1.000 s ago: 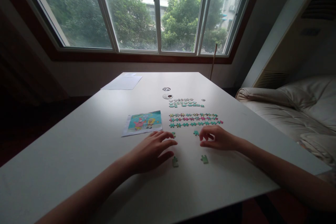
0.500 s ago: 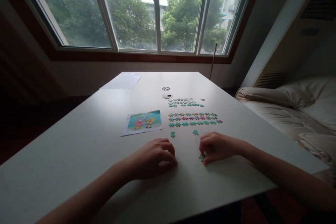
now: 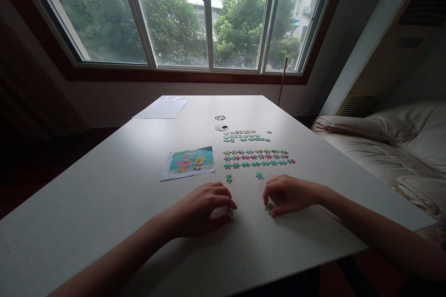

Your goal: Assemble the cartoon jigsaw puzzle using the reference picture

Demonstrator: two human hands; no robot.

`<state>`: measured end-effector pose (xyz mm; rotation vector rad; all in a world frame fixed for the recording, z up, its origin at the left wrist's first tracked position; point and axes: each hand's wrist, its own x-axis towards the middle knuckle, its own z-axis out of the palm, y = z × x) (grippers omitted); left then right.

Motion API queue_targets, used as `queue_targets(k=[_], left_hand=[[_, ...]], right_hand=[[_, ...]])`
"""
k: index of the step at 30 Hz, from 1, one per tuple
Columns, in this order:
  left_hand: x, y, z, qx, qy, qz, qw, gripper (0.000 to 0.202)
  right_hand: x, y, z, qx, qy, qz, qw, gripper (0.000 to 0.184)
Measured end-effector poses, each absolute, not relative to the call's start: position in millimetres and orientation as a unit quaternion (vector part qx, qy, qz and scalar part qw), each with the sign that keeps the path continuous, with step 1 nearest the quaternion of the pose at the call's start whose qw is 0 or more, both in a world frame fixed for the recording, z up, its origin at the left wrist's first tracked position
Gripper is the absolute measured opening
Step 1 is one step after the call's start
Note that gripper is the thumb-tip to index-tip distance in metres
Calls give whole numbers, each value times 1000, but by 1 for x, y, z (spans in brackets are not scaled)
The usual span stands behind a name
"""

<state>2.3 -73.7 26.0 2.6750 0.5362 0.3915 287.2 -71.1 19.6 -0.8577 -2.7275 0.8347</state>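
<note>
Plainly, the white table (image 3: 104, 204) fills the space before you, and everything you handle lies flat on its near middle. Three long rows of jigsaw pieces (image 3: 256, 164) run crosswise beyond your hands, with a farther group of jigsaw pieces (image 3: 226, 139) behind them. Left of the long rows lies the printed cartoon picture (image 3: 191, 162), just beyond your left hand (image 3: 205, 209). Your right hand (image 3: 289, 195) faces the left across a strip of bare tabletop, each with its fingertips turned inward. Between those hands and the long rows sit two loose pieces, a left one (image 3: 229, 178) beyond your left fingertips and a right one (image 3: 259, 176) just beyond your right fingers and a little to their left. Smallest and nearest to you are the pieces at your fingertips. Your right thumb and forefinger appear to pinch a green piece (image 3: 268, 209); your left fingers curl over a partly hidden piece (image 3: 230, 212), and you cannot tell from this view whether they grip it or only touch it. These two lie roughly level, side by side, each nearest its own hand; both are too covered to show a long axis.
</note>
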Motion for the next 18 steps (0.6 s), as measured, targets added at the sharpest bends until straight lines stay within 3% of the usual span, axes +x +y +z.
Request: queue_targets(k=[9,18], left_hand=[[-4,-56,6,943,302,132,51,30],[-3,-54,5,944,314,93,33,34]], right_hand=[[289,-72,20,-279,-916,276,84,27],[289,-69,25,-287,-905,298,102,26]])
